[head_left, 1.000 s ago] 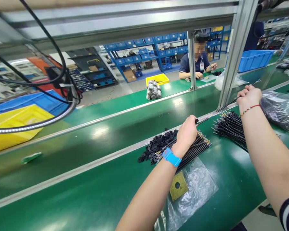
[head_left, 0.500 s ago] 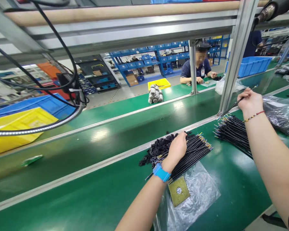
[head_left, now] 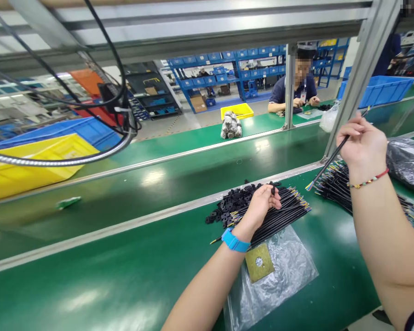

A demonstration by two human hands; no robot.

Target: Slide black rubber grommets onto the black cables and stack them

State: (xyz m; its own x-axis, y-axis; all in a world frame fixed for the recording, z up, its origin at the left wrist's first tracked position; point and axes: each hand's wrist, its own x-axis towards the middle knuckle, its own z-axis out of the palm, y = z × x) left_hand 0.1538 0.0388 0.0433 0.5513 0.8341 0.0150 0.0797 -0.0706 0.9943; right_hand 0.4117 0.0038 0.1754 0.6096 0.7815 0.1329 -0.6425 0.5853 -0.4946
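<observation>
My left hand [head_left: 265, 202], with a blue wristband, pinches a small black part [head_left: 273, 189] above a bundle of black cables [head_left: 279, 220] with coloured wire ends. Beside it lies a pile of small black parts [head_left: 232, 202]. My right hand [head_left: 360, 138] is raised at the right, fingers closed round a black cable [head_left: 327, 164] that slants down to the left, its coloured wires showing. Under that hand rests a second bundle of black cables [head_left: 338, 188]. A yellowish square plate with a hole [head_left: 266, 271] lies on a clear plastic bag [head_left: 286, 280].
A metal post [head_left: 359, 78] rises behind my right hand. Black hoses [head_left: 122, 115] hang at the left over yellow [head_left: 37, 161] and blue bins. Across the green bench [head_left: 141, 271] sits another person [head_left: 279, 94]. A filled plastic bag [head_left: 409, 161] lies far right.
My left hand has lifted slightly off the pile, and a small black part now shows in its fingers. The cable in my right hand has swung clear of the bundle, and the view has shifted.
</observation>
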